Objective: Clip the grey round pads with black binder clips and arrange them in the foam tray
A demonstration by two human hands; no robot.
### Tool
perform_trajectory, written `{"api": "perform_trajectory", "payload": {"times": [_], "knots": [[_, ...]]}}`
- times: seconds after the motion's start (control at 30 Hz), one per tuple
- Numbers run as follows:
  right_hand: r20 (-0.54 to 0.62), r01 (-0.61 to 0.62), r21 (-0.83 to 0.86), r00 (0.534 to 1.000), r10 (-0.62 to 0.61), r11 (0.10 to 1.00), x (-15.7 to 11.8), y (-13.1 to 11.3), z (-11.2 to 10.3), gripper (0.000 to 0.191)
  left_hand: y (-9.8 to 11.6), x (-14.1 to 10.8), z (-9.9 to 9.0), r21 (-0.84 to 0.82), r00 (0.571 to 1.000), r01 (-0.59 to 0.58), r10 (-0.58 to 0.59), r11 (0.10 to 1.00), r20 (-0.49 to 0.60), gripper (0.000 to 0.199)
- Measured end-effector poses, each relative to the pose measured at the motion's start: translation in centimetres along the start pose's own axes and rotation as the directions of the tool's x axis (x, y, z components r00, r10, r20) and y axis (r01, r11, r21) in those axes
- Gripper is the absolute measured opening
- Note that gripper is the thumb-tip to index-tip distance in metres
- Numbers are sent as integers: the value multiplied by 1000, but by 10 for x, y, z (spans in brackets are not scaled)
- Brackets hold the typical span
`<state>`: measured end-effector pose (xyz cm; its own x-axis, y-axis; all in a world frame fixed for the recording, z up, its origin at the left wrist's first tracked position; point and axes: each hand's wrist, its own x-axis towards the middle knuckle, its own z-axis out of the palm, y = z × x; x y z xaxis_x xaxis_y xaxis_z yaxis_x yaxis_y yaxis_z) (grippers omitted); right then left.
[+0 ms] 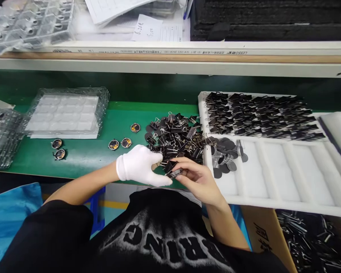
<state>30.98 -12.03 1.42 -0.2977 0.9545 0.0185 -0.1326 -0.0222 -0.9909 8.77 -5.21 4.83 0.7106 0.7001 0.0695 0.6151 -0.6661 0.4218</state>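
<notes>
My left hand (142, 165), in a white glove, has its fingers around the wire handles of a black binder clip (170, 166). My bare right hand (197, 178) pinches a small round metal watch case (176, 173) against the clip's jaws. Whether the clip is fastened on the case cannot be made out. Just beyond both hands lies a heap of black binder clips (177, 132), mixed with dark grey discs. Several round watch heads with orange and black dials, among them a watch head (126, 142), lie on the green mat (82, 159) to the left.
At right, a white foam tray (278, 170) carries rows of clipped pieces (258, 115) and loose grey discs (227, 151). Clear plastic trays (68, 112) are stacked at left. A shelf edge (170, 57) crosses behind. Below right stands a cardboard box (261, 231) of clips.
</notes>
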Motion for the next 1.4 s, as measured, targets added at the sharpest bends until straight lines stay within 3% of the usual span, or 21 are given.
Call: {"api": "perform_trajectory", "payload": {"times": [0.17,0.27,0.37,0.47,0.53,0.77,0.93,1.03,1.1,1.17,1.23,1.33,1.4], "knots": [[34,-54,-14,998,54,998,-4,-4,-3,14,5,-5,2,49,998,54,-56,997,38,45],[-89,-50,86,994,58,995,-1,-6,-5,12,1,-5,-2,-72,992,112,-108,991,67,38],[-298,-82,346,935,193,935,5,-4,-1,15,0,-7,-4,-229,988,143,-124,963,95,34],[-350,-79,621,863,365,780,12,1,11,19,6,-9,2,-362,978,206,-178,909,110,33],[-369,-46,703,830,419,710,15,4,23,22,12,-11,12,-427,965,261,-245,866,93,33],[-414,-21,709,797,440,705,18,9,48,26,25,-11,43,-505,938,290,-346,813,-19,35],[-409,11,757,788,461,653,19,10,50,22,27,-14,44,-474,925,354,-376,806,52,32],[-431,33,762,771,468,647,16,10,46,26,11,-14,34,-403,977,214,-200,890,77,29],[-457,49,735,772,441,676,13,10,43,27,-9,-6,24,-260,985,168,-175,951,-3,34],[-472,56,702,783,405,710,10,9,40,29,-33,9,13,-13,947,282,-281,959,-155,39],[-447,44,700,805,390,713,8,10,40,32,-59,28,4,161,926,353,-320,922,-200,40],[-362,7,746,845,395,666,7,10,39,27,-93,50,-5,204,977,186,-203,961,66,36],[-316,-26,760,858,404,649,4,11,38,24,-106,55,-9,162,976,81,-111,983,185,34]]}}
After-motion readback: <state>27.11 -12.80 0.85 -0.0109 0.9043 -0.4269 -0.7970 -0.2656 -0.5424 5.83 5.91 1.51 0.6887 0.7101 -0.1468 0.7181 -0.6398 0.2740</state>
